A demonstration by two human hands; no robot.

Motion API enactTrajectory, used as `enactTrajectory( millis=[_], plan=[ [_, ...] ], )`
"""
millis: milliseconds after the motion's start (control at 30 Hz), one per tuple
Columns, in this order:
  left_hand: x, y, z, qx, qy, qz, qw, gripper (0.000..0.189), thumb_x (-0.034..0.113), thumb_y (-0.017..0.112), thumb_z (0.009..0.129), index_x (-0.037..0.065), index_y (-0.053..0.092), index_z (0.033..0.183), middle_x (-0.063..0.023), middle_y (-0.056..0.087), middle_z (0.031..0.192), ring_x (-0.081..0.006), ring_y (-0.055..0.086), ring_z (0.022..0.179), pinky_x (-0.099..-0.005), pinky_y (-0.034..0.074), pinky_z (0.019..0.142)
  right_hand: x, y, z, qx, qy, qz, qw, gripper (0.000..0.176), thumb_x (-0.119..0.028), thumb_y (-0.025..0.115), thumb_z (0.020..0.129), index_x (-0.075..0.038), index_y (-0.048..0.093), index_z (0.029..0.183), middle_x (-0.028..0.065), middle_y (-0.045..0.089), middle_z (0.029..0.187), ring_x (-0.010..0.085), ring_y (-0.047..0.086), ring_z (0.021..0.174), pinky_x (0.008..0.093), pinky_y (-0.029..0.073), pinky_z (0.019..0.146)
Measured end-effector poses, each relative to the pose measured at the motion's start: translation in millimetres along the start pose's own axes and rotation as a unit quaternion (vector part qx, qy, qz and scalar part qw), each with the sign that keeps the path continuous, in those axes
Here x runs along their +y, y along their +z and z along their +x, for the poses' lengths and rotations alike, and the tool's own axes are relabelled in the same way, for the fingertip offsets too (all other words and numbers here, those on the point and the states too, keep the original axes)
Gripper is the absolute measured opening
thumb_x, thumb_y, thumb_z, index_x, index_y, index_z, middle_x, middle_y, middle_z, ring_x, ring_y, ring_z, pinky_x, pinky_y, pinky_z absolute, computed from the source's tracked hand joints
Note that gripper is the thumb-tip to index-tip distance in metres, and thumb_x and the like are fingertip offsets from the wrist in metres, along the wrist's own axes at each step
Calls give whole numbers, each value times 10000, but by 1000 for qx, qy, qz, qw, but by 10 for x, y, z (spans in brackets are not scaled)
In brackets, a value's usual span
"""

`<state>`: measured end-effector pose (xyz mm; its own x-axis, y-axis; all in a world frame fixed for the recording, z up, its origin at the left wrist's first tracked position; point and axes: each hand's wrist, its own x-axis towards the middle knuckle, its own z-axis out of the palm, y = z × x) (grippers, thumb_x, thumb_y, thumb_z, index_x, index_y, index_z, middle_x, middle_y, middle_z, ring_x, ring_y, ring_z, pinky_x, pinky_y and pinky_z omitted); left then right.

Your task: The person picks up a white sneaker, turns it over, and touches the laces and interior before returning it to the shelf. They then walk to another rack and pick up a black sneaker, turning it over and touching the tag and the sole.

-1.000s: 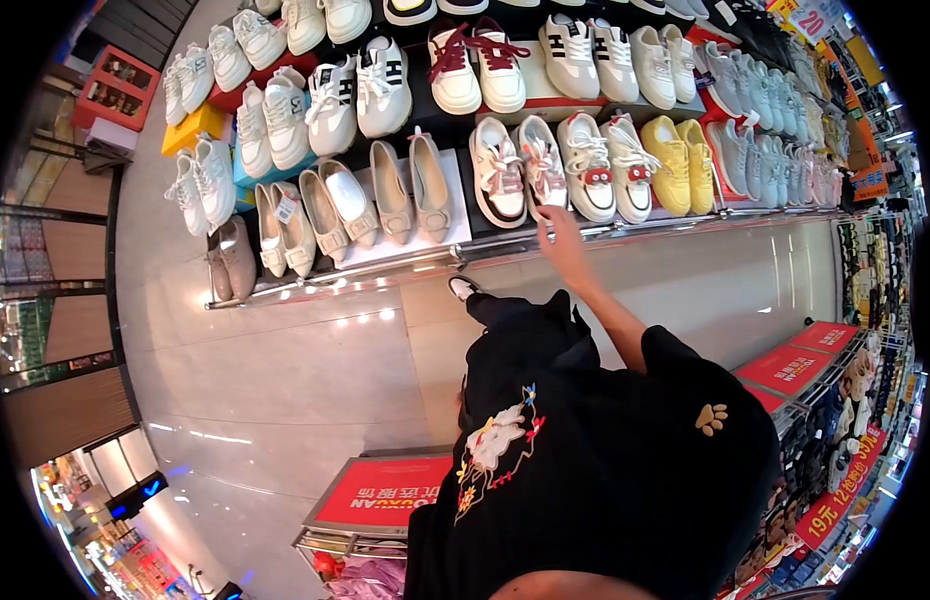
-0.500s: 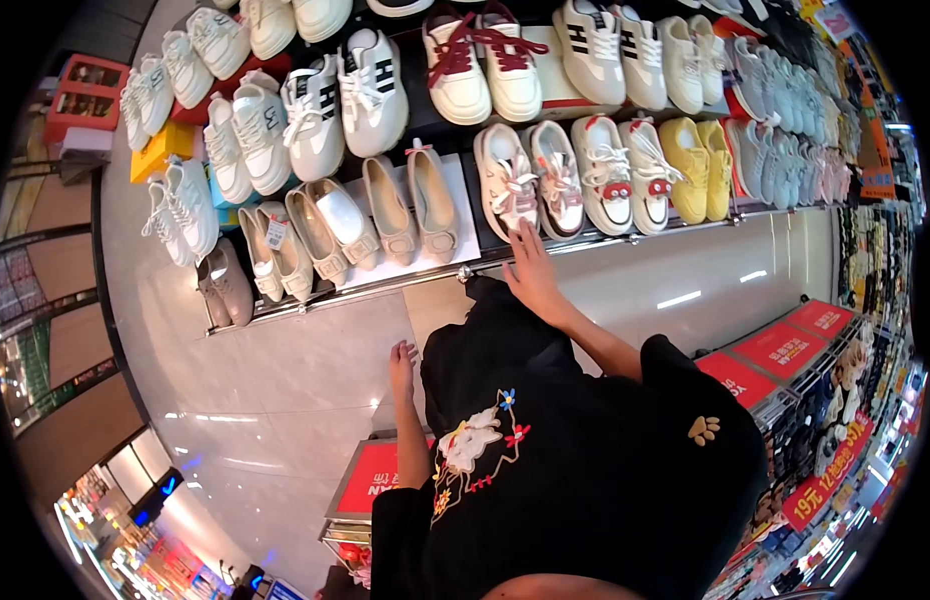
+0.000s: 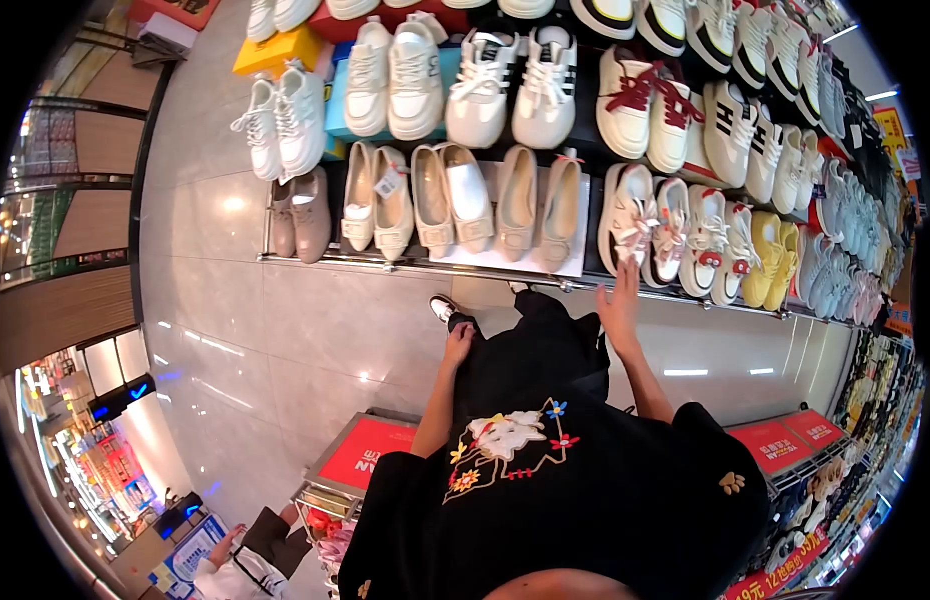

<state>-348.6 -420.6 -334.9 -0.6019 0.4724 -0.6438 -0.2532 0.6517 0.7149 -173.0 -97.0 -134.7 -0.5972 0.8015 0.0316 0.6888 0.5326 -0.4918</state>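
My right hand (image 3: 618, 312) reaches forward with its fingers stretched out, the fingertips right at the toe of a white-and-pink sneaker (image 3: 628, 215) on the front row of the display. Its mate, another pink-laced sneaker (image 3: 667, 235), stands just to the right. Low beside my black trousers, my left hand (image 3: 459, 343) hangs with its fingers curled in and nothing showing in them. Beige flats with bows (image 3: 517, 220) sit on a white board left of the sneakers. White sneakers with dark red laces (image 3: 625, 105) stand in the row behind.
A metal rail (image 3: 425, 268) runs along the rack's front edge. Yellow shoes (image 3: 768, 262) stand farther right. Red-topped racks flank me, one at left (image 3: 370, 450) and one at right (image 3: 782, 447). At lower left a person in a white top (image 3: 240, 575) is partly visible.
My view has turned left, so the shoes sit farther right in it. My right hand stays by the same sneaker; my left hand has come closer to my trousers. A person now shows at lower left.
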Motion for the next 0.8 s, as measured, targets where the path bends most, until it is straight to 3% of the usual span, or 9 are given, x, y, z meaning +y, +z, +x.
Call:
enactTrajectory(
  millis=[167, 267, 433, 500, 567, 600, 667, 767, 800],
  plan=[
    [-200, -724, 53, 14, -42, -57, 997, 350, 284, 512, 893, 15, 571, 1108, -122, 659, 934, -202, 627, 882, -304, 478, 785, -114, 305, -17, 26, 83, 20, 996, 601, -147, 578, 823, 101, 339, 1315, 282, 237, 1429, 435, 224, 1324, 446, 228, 1083],
    [-611, -1199, 63, 39, -29, -72, 996, 340, 271, 504, 904, 3, 566, 1103, -132, 653, 924, -196, 634, 822, -291, 485, 744, -627, 352, -55, 55, 69, -6, 996, 574, -156, 577, 829, 96, 366, 1300, 285, 246, 1424, 422, 261, 1312, 435, 253, 1073],
    [-1027, -1830, -198, 41, -122, -129, 983, 339, 297, 490, 918, 17, 537, 1104, -115, 657, 909, -189, 635, 764, -299, 471, 599, -1430, 480, -264, -50, 85, 49, 994, 518, -210, 566, 855, 57, 420, 1274, 258, 335, 1389, 398, 360, 1267, 404, 331, 1028],
    [-1409, -1989, -227, 14, -145, -110, 983, 337, 306, 498, 912, 26, 539, 1095, -106, 660, 898, -181, 632, 737, -297, 465, 576, -1528, 570, -447, -6, 49, 55, 997, 460, -224, 561, 862, 32, 479, 1235, 249, 434, 1321, 396, 425, 1217, 409, 359, 1003],
    [-1622, -2110, -202, -17, -170, -89, 981, 335, 315, 507, 905, 35, 540, 1087, -97, 663, 886, -172, 630, 710, -295, 458, 553, -1687, 507, -648, -115, 141, 90, 979, 404, -236, 571, 858, 23, 546, 1167, 245, 538, 1203, 385, 507, 1130, 418, 394, 966],
    [-1695, -2175, -202, -31, -189, -81, 978, 336, 323, 513, 899, 41, 544, 1079, -90, 665, 880, -166, 627, 692, -293, 455, 541, -1637, 558, -795, -95, 109, 71, 987, 376, -248, 578, 852, 25, 587, 1111, 225, 625, 1044, 356, 578, 1036, 403, 432, 918],
    [-1800, -2300, -98, -54, -217, -60, 973, 340, 333, 523, 888, 56, 541, 1084, -73, 662, 859, -152, 621, 662, -275, 441, 513, -1513, 621, -1062, -122, 165, 113, 972, 388, -258, 577, 848, 25, 583, 1113, 217, 637, 1012, 343, 598, 1000, 390, 450, 891],
    [-1744, -2413, 187, -71, -174, -61, 980, 336, 331, 521, 890, 62, 534, 1091, -57, 652, 838, -141, 613, 651, -257, 422, 494, -1089, 778, -1465, -148, 256, 149, 944, 378, -271, 570, 852, 13, 593, 1101, 195, 654, 959, 291, 624, 914, 358, 472, 819],
    [-1587, -2488, 293, -108, -181, -28, 977, 320, 337, 477, 920, 115, 513, 1149, -56, 635, 995, -162, 607, 830, -326, 454, 652, -883, 861, -1665, -159, 286, 140, 935, 359, -275, 563, 860, 0, 606, 1088, 180, 659, 937, 252, 631, 865, 339, 476, 774]
  ],
)
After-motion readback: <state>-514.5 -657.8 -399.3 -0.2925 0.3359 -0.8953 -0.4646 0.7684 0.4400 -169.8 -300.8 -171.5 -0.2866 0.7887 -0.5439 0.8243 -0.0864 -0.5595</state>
